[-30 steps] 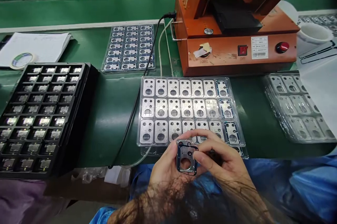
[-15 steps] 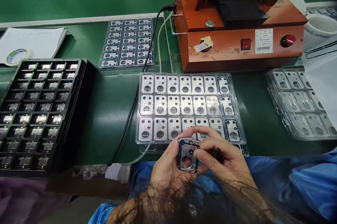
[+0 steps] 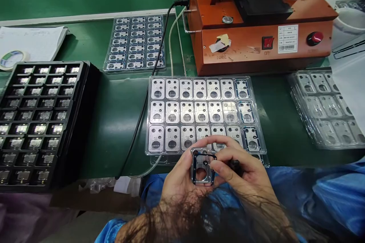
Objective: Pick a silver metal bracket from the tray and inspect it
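Left hand: your left hand (image 3: 178, 176) pinches the left edge of the metal frame part (image 3: 202, 167), low in the centre of the frame.
Right hand: your right hand (image 3: 242, 170) closes on the part's right edge, and a small dark object (image 3: 235, 165) sits under its fingers; what that object is cannot be made out.
Part held: a small silver piece with a blue rim, one large opening and smaller holes, held just below the near edge of the clear tray (image 3: 205, 115).
Hidden: both wrists and the lower palms are veiled by dark hair at the bottom of the frame; the tray's near row is partly covered by your fingers.
Cut off: the black tray (image 3: 37, 121) at left, the second clear tray (image 3: 325, 108) at right and the top of the orange machine (image 3: 256, 26) all run past the frame's edges.
Hard to read: the machine's label and the notebook (image 3: 31, 43) at upper left are too small to read.
Far tray: a smaller clear tray (image 3: 135, 43) lies upper centre-left.
Change: against the earlier pictures the grip is the same, while the bench things sit slightly lower left in the frame.
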The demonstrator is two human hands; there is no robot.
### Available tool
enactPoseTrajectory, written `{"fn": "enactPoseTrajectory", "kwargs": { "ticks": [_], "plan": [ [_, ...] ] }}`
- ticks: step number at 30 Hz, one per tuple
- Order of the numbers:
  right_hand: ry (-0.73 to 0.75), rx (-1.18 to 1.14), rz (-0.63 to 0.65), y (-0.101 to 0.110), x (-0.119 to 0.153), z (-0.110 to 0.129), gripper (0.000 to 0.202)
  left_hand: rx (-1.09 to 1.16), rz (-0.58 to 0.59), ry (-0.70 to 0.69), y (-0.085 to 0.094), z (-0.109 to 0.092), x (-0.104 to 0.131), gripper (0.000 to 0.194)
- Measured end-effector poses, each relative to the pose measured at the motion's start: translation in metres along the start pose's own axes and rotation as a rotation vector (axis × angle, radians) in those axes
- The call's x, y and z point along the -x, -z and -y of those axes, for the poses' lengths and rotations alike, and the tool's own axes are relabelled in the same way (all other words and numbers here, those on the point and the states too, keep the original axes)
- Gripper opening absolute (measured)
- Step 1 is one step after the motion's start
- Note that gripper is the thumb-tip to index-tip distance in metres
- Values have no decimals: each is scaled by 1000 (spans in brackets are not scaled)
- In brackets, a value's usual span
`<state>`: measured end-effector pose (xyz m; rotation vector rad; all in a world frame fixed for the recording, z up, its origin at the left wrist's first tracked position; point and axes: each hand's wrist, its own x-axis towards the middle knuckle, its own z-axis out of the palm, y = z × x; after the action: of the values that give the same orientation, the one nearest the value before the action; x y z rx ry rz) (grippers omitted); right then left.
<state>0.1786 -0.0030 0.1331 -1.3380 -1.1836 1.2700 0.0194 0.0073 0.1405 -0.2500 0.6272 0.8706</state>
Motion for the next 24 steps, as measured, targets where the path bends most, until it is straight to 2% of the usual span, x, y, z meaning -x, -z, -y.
{"fn": "enactPoseTrajectory", "kwargs": {
  "ticks": [5,10,17,24],
  "plan": [
    [130,118,-38,0,-1,0,20,-8,-14,-1,-3,-1,1,28],
    [124,105,-19,0,-2,2,23,15,-2,19,1,0,1,20],
    [203,213,-36,3,3,12,18,-80,-49,19,2,-4,2,43],
    [201,180,-22,3,0,5,12,-53,-28,41,1,-2,4,35]
  ]
}}
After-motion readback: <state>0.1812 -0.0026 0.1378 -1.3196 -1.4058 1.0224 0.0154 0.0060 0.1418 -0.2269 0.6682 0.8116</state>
